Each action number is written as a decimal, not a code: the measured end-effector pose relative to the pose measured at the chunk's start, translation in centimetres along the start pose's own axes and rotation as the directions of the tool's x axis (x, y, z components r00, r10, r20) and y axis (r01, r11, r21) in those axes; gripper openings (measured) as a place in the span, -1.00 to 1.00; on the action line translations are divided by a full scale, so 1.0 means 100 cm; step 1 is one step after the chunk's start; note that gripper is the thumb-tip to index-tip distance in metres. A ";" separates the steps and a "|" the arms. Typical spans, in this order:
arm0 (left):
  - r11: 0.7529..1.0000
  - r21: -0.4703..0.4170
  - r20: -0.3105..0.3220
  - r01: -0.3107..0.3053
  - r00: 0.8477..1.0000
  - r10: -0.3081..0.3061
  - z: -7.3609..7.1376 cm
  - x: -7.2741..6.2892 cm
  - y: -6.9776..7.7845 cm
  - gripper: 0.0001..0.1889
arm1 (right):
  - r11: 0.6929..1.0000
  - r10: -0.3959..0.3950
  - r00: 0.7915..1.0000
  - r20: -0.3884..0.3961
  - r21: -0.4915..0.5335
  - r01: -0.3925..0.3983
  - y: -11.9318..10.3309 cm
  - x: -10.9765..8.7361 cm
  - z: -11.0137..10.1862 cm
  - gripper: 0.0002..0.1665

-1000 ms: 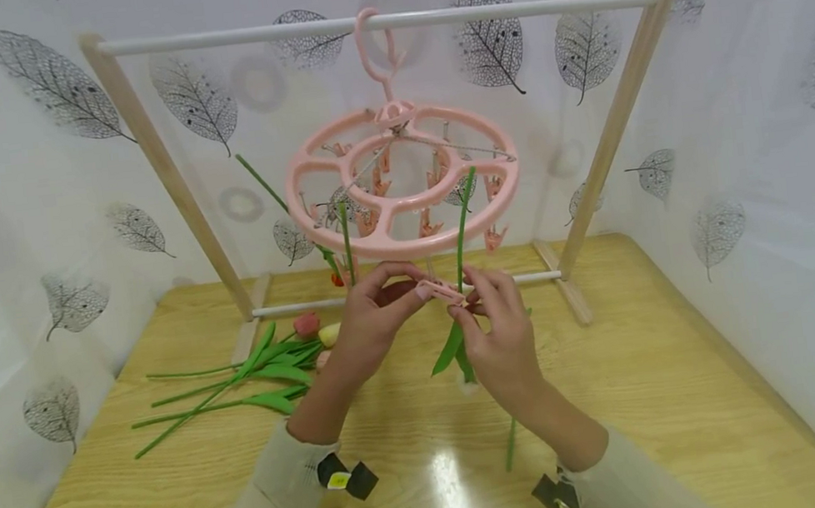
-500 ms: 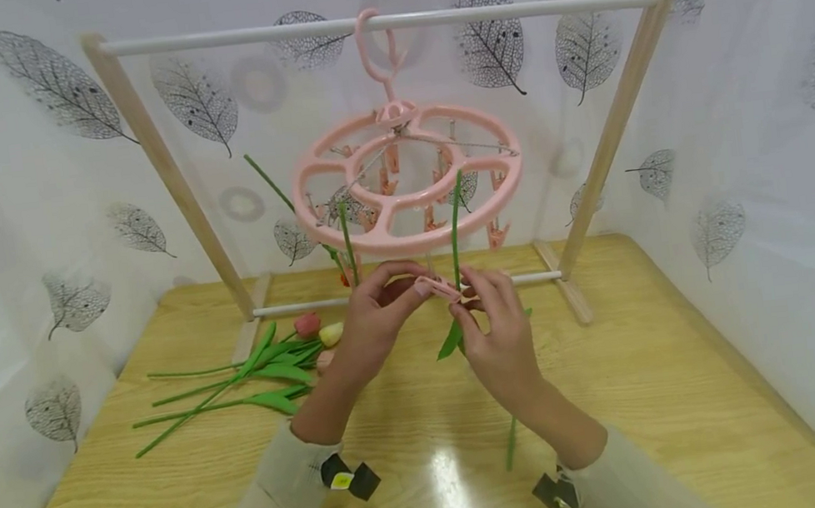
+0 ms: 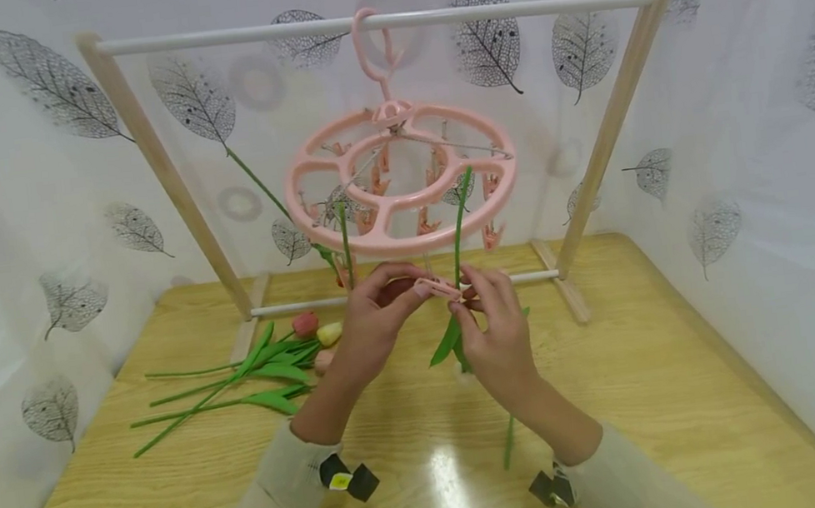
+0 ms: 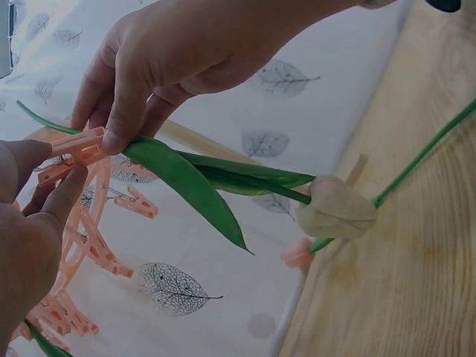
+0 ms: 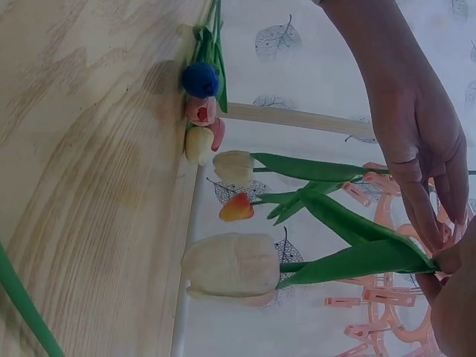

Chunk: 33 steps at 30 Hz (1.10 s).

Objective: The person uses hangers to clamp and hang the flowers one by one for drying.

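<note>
My left hand [image 3: 377, 320] pinches a pink clothespin [image 3: 439, 288] between thumb and fingers, below the round pink clip hanger [image 3: 414, 245]. My right hand [image 3: 495, 332] pinches the green stem of a white tulip [image 5: 230, 268] close to the clothespin's tip. The tulip points bloom-down, with its stem end rising past the hanger's rim. In the left wrist view, the right thumb [image 4: 113, 141] touches the clothespin's end beside the stem. Whether the clothespin grips the stem is hidden by fingers.
The hanger hooks over a white bar [image 3: 500, 10] on a wooden stand. Two tulips, one white [image 5: 234, 168] and one orange [image 5: 236, 208], hang bloom-down at its left. Several tulips [image 3: 270, 370] lie on the table's left; another green stem [image 3: 509, 442] lies right.
The tulip's stem tip swings left, then back right, and the hanger sways slightly with it. Both hands stay nearly in place, holding the clothespin and the stem.
</note>
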<state>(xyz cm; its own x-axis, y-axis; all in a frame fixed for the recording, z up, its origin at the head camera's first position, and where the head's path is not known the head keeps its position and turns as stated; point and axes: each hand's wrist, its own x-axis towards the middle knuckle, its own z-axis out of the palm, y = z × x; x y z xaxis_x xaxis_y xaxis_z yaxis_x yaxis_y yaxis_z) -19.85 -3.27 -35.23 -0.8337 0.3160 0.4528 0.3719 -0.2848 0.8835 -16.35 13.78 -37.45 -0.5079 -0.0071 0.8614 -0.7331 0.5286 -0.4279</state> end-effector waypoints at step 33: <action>0.999 0.049 0.007 0.017 1.000 -0.018 -0.001 -0.002 0.003 -0.77 | 0.996 -0.058 0.998 0.002 -0.062 0.058 0.002 0.002 -0.001 -0.44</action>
<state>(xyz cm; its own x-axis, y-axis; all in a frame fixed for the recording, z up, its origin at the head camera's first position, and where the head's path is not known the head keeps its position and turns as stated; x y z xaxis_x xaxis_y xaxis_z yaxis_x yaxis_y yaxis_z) -19.60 -3.46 -35.08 -0.8372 0.3277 0.4379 0.3769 -0.2344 0.8961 -16.56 14.00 -37.29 -0.4654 -0.0399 0.8842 -0.7319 0.5790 -0.3591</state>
